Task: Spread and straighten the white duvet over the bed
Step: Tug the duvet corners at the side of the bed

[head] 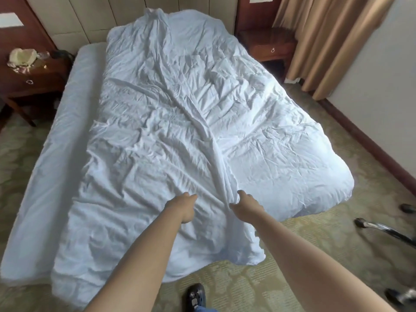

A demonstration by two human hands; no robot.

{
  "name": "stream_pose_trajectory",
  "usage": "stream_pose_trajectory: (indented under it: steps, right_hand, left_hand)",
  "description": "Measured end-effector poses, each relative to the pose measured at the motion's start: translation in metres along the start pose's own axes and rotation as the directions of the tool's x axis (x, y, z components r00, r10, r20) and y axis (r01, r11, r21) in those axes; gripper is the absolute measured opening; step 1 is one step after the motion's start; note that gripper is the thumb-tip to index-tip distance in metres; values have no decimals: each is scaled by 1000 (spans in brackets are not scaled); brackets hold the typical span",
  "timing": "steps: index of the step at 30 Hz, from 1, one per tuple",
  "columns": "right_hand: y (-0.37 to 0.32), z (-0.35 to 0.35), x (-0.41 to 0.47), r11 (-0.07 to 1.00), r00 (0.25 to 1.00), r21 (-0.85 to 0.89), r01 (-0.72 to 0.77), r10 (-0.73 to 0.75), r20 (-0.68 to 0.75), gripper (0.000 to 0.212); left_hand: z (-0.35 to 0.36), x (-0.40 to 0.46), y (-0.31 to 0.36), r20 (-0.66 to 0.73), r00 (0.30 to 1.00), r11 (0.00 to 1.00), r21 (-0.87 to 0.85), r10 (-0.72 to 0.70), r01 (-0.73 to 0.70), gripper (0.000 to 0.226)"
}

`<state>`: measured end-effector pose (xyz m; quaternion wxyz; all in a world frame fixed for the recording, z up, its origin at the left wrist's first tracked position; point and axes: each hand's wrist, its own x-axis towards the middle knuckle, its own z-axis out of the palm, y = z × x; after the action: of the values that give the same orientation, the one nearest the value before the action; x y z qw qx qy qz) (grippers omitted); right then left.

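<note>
- Crumpled white fabric duvet (191, 122): lies skewed over the white-sheeted bed (51, 154), left strip of mattress uncovered, near corner hanging onto the patterned beige carpet (258, 287).
- Left hand (183, 207): fingers curled into the duvet near the foot end.
- Right hand (245, 204): pinches a raised fold just beside the left hand.
- Dark wooden nightstands (267, 45) flank the bed.

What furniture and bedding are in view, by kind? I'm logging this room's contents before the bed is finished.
Duvets: 1, the white duvet, gripped by the left hand and the right hand.
Mattresses: 1, the mattress, bare along its left side.
Nightstands: 2, the left nightstand and the right nightstand.
Curtains: 1, the curtain.
Total: 5
</note>
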<state>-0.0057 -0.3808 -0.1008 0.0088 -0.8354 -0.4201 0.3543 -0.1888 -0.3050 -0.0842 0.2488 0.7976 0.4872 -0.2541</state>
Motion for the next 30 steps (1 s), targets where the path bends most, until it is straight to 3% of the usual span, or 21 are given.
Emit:
stream_pose_trajectory:
  steps: [6,13,23,30]
  right_hand:
    - [9,-61,3,994,998,104,-22,27,-48,62]
    - [75,-120,37,983,996,178,-42,56,-76,62]
    - [202,-198,134,990,1000,139,10,-12,13,61]
    - [264,-239,203,991,997,121,-62,56,54,59]
  left_hand:
    - [-62,25,47,-55,992,993,47,110,-107,66]
    - [-95,66,140,-54,981,977,119,185,-178,64]
    - [-90,128,283,2,996,974,211,87,-86,61]
    - [-100,184,343,69,994,983,159,86,-96,58]
